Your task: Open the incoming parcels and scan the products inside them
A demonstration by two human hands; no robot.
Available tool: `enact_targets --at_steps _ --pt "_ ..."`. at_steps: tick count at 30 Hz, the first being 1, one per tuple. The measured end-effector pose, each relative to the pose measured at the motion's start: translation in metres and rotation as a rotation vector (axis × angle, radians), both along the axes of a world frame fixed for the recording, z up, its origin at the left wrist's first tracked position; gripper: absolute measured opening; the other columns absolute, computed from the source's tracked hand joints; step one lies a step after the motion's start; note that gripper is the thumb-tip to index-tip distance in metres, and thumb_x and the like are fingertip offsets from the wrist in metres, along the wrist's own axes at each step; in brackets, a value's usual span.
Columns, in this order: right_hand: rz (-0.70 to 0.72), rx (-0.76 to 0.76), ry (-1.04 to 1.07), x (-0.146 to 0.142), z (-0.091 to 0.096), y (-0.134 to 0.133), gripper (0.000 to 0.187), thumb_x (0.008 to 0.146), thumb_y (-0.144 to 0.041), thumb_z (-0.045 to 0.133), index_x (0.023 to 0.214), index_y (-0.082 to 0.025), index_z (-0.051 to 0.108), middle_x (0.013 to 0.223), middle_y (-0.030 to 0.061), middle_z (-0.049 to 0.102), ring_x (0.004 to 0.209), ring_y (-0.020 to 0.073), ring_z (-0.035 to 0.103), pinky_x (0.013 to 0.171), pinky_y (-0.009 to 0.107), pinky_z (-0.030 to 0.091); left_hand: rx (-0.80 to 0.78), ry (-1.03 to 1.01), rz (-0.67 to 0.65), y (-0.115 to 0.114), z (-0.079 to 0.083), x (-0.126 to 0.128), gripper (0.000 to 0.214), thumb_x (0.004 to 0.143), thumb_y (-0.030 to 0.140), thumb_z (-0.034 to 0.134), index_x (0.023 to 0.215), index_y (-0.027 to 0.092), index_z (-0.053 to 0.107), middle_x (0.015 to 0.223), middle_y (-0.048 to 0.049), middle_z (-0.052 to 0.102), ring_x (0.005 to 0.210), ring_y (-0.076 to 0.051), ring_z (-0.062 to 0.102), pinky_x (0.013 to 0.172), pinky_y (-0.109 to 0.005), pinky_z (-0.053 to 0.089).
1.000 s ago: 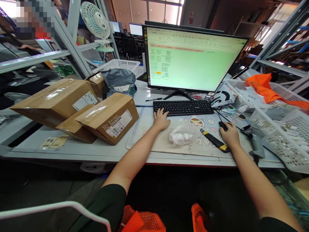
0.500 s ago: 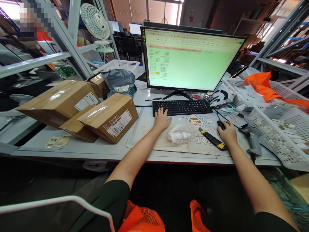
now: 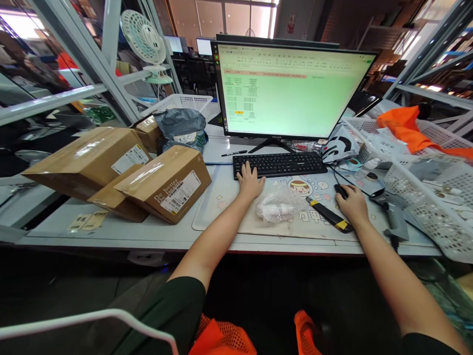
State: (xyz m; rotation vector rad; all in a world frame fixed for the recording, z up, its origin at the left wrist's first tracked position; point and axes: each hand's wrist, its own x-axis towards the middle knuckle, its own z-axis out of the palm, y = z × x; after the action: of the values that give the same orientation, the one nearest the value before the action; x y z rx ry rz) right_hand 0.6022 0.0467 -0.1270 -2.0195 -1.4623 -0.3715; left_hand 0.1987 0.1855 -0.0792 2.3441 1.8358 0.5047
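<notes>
The monitor (image 3: 291, 88) stands straight behind the keyboard (image 3: 281, 164), its pale green screen lit. Three cardboard boxes (image 3: 162, 182) are stacked well to the left of the keyboard. The keyboard itself lies along the far edge of the desk mat (image 3: 216, 202). Your left hand (image 3: 250, 181) lies flat on the keyboard's left end, fingers spread loosely over the keys and holding nothing. A plastic-wrapped bundle (image 3: 277, 209) lies on the mat just in front of the keyboard. A black and yellow utility knife (image 3: 328, 216) lies in front of the keyboard's right end. Your right hand (image 3: 353, 204) is cupped over the mouse (image 3: 340, 190), fingers curled around it, to the right of the keyboard.
</notes>
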Motion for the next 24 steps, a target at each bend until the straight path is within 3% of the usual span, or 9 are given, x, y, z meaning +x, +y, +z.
enact_targets --at_steps 7,24 --pt "-0.015 0.064 -0.003 0.0009 -0.0008 -0.0040 0.050 0.089 -0.041 0.059 0.129 -0.017 0.077 0.135 0.0196 0.069 0.127 0.0370 0.065 0.115 0.054 0.051 -0.031 0.000 -0.050 0.0047 -0.0063 -0.0059 0.072 0.105 0.051 0.043 0.167 0.014 0.040 0.180 -0.0175 0.020 0.169 -0.037 0.009 0.135 -0.065 0.012" --pt "-0.052 0.002 0.009 -0.0069 0.0042 -0.0060 0.050 0.087 -0.038 0.060 0.129 -0.017 0.079 0.137 0.0171 0.069 0.124 0.0340 0.066 0.114 0.050 0.052 -0.040 0.004 -0.075 0.0050 -0.0044 -0.0054 0.072 0.105 0.049 0.044 0.169 0.016 0.038 0.181 -0.0164 0.018 0.169 -0.037 0.009 0.135 -0.067 0.009"
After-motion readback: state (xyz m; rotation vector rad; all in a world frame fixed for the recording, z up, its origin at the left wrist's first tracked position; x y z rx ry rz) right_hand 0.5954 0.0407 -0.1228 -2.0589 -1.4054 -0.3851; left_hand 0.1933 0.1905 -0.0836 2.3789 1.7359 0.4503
